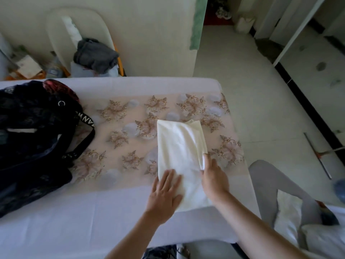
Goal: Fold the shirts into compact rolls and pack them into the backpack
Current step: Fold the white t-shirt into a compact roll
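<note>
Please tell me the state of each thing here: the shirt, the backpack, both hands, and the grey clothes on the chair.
Shirt: folded into a long strip, flat, not yet rolled.
Backpack: lying on table, left; open or zipped unclear.
Left hand: flat, pressing shirt's near end.
Right hand: pinching shirt's right edge.
Grey clothes: crumpled on chair.

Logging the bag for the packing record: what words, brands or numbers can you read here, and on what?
"AN": partial white capitals on the backpack strap; the neighbouring letters are blurred.
Lower print on the same strap: too blurred to read.
white shirt: no text.
box at far left: nothing legible.
</note>
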A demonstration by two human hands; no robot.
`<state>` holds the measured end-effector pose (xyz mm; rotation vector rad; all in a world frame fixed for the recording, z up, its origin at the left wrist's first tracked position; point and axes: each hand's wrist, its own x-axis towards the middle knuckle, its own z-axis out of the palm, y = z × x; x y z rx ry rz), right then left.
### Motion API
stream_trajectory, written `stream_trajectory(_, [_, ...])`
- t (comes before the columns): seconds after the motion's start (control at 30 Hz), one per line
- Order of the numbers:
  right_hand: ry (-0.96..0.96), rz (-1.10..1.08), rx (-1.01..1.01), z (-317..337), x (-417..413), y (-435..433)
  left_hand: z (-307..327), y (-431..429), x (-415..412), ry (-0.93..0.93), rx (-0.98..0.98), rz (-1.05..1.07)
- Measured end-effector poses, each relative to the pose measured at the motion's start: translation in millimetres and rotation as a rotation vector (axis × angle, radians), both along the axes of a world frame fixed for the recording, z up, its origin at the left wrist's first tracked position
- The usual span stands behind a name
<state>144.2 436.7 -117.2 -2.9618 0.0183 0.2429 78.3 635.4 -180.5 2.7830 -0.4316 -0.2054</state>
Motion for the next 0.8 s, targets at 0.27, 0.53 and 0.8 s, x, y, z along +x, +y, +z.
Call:
stream_trajectory(0.27, [-0.006, 0.538, -0.099, -18.3, -72.7, -5.7, 11.4, 10.4, -37.3, -0.041, 0.132, -0.182])
stream_trajectory(0.53, [0.083, 0.679, -0.155, -28.9, -60.4, -23.8, 21.7, 8.8, -28.2, -0.158, 0.213, -0.215])
stream_trajectory(0.8, [0.217, 0.553, 0.038, 20.3, -69.5, -14.1, 120.3, 11.5, -5.3, 0.473, 0.199, -0.139])
